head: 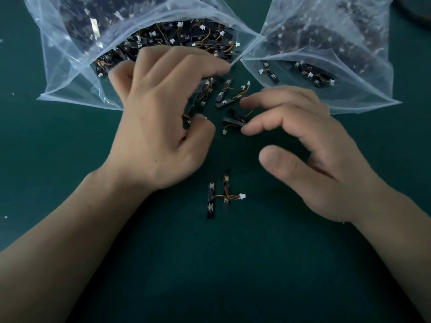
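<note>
My left hand (pixel 161 117) is curled at the mouth of a large clear plastic bag (pixel 70 87) packed with small black circuit strips that carry orange wires and white connectors. Between thumb and fingers it holds a blurred bunch of these strips (pixel 202 93). My right hand (pixel 310 145) hovers with its fingers bent and its thumb apart. Two of its fingertips touch a loose black strip (pixel 233 120). A few more loose strips (pixel 227 93) lie between the two hands. Nearer to me, two strips joined by a wire (pixel 219 197) lie side by side.
A second clear bag (pixel 363 94) at the right holds a few strips near its open mouth. Everything lies on a dark green mat (pixel 233 264). Tiny white scraps dot the mat's left side. A dark round object shows at the top right corner.
</note>
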A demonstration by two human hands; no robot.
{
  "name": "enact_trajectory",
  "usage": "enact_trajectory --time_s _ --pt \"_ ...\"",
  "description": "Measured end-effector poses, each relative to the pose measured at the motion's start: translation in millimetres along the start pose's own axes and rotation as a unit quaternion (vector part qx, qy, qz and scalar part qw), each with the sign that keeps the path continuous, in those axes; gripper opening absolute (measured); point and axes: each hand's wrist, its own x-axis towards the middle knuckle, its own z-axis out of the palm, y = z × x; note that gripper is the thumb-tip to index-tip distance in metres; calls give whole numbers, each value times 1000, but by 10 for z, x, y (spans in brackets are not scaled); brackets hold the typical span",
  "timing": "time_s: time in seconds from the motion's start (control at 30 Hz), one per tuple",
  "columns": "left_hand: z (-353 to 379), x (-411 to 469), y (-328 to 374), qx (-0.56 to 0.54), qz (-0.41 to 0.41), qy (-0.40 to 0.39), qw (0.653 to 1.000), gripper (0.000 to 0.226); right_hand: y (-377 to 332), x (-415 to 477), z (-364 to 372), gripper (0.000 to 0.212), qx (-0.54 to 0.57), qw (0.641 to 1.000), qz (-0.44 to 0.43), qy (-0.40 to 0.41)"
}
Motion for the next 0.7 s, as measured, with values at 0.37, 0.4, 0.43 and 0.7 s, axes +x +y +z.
enact_trajectory --time_s 0.37,0.4,0.43,0.7 --pt "50 -5 -32 -2 -18 9 1000 32 -152 8 92 57 -140 990 -26 -5" --pt "50 0 -35 0 -22 6 1000 31 -212 1 136 69 -160 987 -29 -12" --pt "50 3 -38 3 -26 4 1000 31 -268 -6 188 78 -181 983 -25 -16" --pt "53 9 -33 3 -38 -2 999 30 -291 -15 324 79 -219 973 11 -69"
